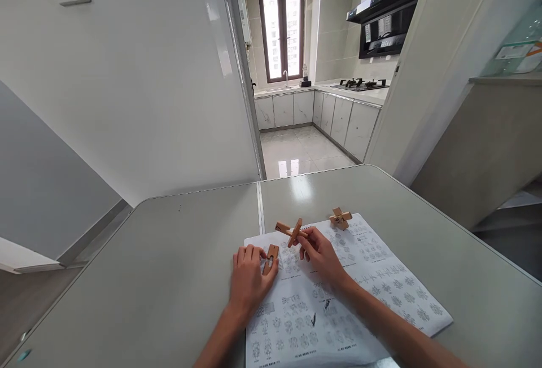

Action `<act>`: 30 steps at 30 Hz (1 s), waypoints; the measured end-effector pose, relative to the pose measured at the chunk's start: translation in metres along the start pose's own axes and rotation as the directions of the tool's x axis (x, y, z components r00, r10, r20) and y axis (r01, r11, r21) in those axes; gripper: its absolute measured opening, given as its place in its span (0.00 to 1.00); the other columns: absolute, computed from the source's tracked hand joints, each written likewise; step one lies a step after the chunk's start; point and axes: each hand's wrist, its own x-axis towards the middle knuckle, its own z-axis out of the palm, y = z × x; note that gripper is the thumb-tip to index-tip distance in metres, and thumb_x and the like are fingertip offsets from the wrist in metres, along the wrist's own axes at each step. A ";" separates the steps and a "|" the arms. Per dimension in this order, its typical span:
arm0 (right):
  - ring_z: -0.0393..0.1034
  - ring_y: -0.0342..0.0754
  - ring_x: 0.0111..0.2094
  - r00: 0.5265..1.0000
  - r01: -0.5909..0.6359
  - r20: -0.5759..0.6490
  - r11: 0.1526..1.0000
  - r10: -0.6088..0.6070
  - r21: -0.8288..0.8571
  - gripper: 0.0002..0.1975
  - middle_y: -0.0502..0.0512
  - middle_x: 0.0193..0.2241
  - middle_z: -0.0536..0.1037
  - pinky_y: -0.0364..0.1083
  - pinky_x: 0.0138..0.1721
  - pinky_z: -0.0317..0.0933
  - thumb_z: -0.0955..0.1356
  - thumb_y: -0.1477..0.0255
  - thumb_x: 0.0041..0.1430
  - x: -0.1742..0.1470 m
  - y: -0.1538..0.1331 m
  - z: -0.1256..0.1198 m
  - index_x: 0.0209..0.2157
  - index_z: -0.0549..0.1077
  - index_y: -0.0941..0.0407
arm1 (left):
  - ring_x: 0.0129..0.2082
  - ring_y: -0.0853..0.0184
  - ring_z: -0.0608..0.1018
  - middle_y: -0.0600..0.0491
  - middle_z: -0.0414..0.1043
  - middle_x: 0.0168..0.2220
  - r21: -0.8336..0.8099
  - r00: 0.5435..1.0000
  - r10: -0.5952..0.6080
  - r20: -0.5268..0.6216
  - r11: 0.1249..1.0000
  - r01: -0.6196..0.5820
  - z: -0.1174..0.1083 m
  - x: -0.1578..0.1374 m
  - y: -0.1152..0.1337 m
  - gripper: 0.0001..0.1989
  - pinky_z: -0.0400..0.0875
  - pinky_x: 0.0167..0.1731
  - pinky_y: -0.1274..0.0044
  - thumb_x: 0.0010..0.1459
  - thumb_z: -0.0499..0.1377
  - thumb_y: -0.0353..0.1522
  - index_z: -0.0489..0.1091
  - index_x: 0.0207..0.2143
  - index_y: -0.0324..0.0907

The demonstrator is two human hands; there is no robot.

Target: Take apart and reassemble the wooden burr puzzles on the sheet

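Two forearms come up from the bottom edge of the frame, and we follow them to our hands at lower centre. Both rest over a printed sheet of small diagrams that lies flat on the grey bench, with a dark tick mark near its lower middle.

Our left hand is curled on the sheet's left edge, its fingers closed around a short wooden block; the block stands out from the right side of the hand, against the thumb, tilted a little. Our right hand sits just to the right of it and slightly higher in the frame. Its fingertips pinch a crossed wooden piece, two sticks joined in an X, which juts up and to the left of the hand, above the sheet's top edge. The block and the crossed piece are near each other but apart.

Further up and to the right, near the sheet's top corner, a small assembled wooden puzzle lies on the paper, well clear of both hands.

Beyond the bench edge, upper centre of the frame, a doorway opens on a kitchen with pale cabinets, a gas hob and a tall window.
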 end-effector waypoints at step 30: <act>0.60 0.44 0.24 0.964 -0.076 0.257 0.997 0.070 0.011 0.21 0.47 0.24 0.69 0.44 0.27 0.57 0.66 0.50 0.67 -0.007 -0.021 0.000 0.38 0.73 0.55 | 0.22 0.76 0.66 0.57 0.67 0.28 -0.929 0.913 -0.347 0.212 0.219 0.299 -0.016 0.015 -0.004 0.21 0.62 0.21 0.83 0.58 0.66 0.50 0.72 0.36 0.40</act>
